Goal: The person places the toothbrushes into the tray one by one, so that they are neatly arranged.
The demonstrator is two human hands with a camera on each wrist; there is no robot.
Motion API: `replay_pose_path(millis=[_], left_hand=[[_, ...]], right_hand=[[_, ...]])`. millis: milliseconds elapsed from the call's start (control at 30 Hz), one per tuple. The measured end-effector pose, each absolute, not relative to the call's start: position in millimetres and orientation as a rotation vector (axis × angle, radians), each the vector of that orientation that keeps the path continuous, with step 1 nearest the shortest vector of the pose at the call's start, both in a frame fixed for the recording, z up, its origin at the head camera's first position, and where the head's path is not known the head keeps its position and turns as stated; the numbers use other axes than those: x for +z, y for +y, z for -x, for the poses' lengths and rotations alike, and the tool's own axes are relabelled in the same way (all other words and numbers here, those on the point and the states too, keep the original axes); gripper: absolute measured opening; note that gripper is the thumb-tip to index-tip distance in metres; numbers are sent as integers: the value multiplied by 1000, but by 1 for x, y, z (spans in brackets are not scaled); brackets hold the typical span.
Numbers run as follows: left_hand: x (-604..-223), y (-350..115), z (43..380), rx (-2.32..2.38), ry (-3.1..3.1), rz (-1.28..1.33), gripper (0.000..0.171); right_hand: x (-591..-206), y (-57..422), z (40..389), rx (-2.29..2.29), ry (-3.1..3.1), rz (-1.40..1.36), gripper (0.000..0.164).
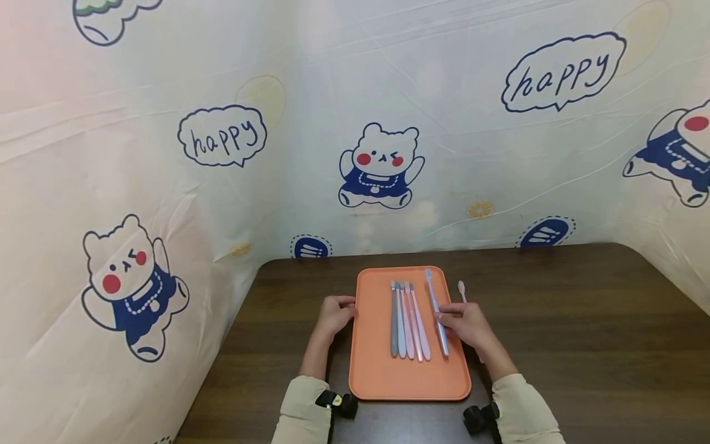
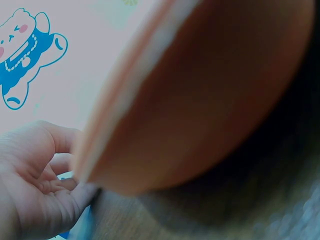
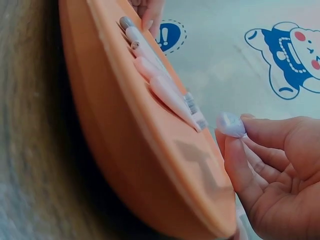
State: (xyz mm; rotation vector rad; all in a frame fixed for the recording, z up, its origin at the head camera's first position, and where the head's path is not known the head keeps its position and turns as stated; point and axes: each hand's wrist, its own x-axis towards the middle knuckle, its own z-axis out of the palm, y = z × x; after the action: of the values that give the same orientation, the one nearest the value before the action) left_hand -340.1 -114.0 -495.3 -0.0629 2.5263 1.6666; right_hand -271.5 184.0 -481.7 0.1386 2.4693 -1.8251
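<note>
An orange tray (image 1: 383,379) lies on the table. My left hand (image 1: 336,316) pinches the tray's left rim between thumb and fingers, seen also in the left wrist view. Above the tray's right side, my right hand (image 1: 466,324) pinches a light blue toothbrush (image 1: 442,340) between thumb and fingers; its rounded handle end (image 3: 231,125) points at the right wrist camera. Left of it on the tray, several toothbrushes lie side by side: a grey toothbrush (image 1: 394,327), a light blue toothbrush (image 1: 402,336) and pinkish ones (image 1: 417,333).
A pink toothbrush (image 1: 462,290) lies on the dark wooden table (image 1: 582,320) just right of the tray, partly hidden by my right hand. A pale printed curtain (image 1: 310,185) with bears hangs behind and beside the table.
</note>
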Motion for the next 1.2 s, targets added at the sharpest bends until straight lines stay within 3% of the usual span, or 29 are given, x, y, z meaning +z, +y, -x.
replay_pose_path(millis=[1200], left_hand=[[-496,-114,339,1669,2549,37,39]], right_hand=[[-475,164,268,-1682,2619,-88,26]])
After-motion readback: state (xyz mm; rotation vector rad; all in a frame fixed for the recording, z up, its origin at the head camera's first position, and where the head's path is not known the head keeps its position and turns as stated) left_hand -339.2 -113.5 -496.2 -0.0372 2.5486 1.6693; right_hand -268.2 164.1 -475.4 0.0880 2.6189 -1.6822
